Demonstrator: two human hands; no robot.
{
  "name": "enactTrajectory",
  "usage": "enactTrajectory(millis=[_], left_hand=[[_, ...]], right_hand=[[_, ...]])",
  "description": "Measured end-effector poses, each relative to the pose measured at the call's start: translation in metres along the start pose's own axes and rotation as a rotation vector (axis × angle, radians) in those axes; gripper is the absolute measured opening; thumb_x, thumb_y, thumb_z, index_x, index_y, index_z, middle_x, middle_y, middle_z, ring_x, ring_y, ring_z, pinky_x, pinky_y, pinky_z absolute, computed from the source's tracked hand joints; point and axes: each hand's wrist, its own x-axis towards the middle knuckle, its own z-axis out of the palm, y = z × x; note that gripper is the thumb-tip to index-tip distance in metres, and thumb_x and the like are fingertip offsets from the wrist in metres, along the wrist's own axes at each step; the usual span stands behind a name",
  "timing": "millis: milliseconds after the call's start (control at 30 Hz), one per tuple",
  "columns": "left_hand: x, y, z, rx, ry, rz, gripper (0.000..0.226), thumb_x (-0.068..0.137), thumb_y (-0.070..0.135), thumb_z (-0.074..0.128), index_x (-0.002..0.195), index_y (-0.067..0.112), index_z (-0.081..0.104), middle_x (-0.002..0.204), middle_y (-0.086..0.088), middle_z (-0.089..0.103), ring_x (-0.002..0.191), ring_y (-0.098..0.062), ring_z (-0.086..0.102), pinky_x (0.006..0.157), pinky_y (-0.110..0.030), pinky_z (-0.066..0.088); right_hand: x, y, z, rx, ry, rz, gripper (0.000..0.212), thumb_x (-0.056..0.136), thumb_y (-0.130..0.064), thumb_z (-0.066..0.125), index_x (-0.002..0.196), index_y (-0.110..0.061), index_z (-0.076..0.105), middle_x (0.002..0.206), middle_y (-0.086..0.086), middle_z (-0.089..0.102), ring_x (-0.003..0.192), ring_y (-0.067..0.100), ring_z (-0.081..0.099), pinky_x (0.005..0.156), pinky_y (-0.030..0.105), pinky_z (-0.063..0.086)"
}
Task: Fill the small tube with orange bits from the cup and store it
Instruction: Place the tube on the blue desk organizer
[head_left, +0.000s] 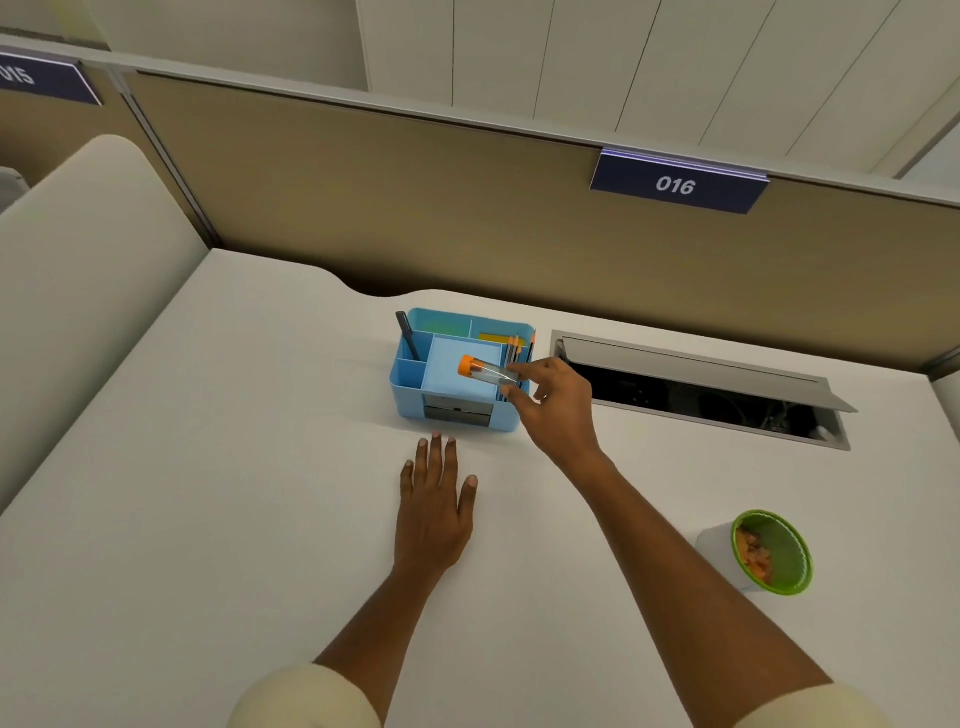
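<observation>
Right-hand grip pinched on the tube, long axis near level, orange cap leftward over the blue organizer.

I see two bare forearms ending in my left hand and right hand, no rings or watch visible, each arm wearing a cream sleeve pushed up near the elbow.
</observation>
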Motion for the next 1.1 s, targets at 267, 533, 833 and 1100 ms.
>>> enactTrajectory(millis=[267,533,833,1100], left_hand=[[-0.001,-0.007,0.012,0.109,-0.031,0.035,0.071,0.102,0.055,0.006,0.162,0.018,0.006,0.173,-0.007,0.006,0.159,-0.024,0.004,0.127,-0.044,0.001],[0.002,-0.008,0.013,0.111,-0.032,0.017,0.075,0.099,0.059,0.002,0.162,0.019,0.009,0.172,-0.006,0.009,0.159,-0.023,0.006,0.127,-0.041,0.0],[0.003,-0.008,0.012,0.102,-0.04,0.014,0.078,0.097,0.063,-0.002,0.162,0.021,0.005,0.172,-0.005,0.004,0.159,-0.024,0.004,0.127,-0.042,0.001],[0.003,-0.006,0.011,0.108,-0.023,0.018,0.073,0.1,0.059,0.012,0.161,0.018,0.016,0.17,-0.008,0.017,0.157,-0.027,0.016,0.125,-0.043,0.008]], right_hand=[[0.021,0.004,0.032,-0.135,-0.083,0.029,0.038,0.092,-0.029,0.075,0.129,-0.022,0.07,0.138,0.004,0.064,0.129,0.025,0.055,0.109,0.057,0.038],[0.028,0.007,0.048,-0.227,-0.119,0.053,0.038,0.096,-0.03,0.069,0.133,-0.023,0.067,0.139,0.003,0.063,0.128,0.023,0.049,0.102,0.045,0.03],[0.03,0.008,0.051,-0.278,-0.156,0.015,0.042,0.095,-0.03,0.07,0.135,-0.02,0.064,0.136,0.004,0.063,0.129,0.024,0.05,0.104,0.045,0.031],[0.024,0.008,0.05,-0.245,-0.139,0.039,0.046,0.095,-0.03,0.07,0.139,-0.019,0.06,0.143,0.006,0.06,0.133,0.026,0.05,0.112,0.052,0.029]])
